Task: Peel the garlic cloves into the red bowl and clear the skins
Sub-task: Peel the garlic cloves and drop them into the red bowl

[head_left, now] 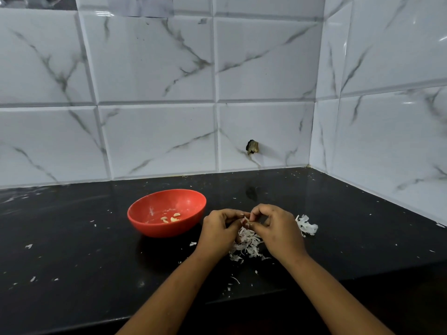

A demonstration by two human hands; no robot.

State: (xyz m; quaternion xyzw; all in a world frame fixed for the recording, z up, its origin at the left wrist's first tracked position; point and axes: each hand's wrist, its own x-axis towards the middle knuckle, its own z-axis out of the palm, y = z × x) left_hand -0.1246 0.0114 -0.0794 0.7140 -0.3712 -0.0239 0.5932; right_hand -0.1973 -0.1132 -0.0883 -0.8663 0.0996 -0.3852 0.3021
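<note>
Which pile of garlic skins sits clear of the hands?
The smaller skin pile, right of the right hand; the bigger skin pile lies partly under it.

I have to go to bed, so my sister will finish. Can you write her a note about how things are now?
Left hand and right hand: both pinch one garlic clove, mostly hidden, over the skin pile.
Red bowl: left of the hands, a few peeled cloves inside.
Another skin clump lies right of the right hand; scraps dot the counter.
Left: finish this clove, drop it in, clear skins.
</note>
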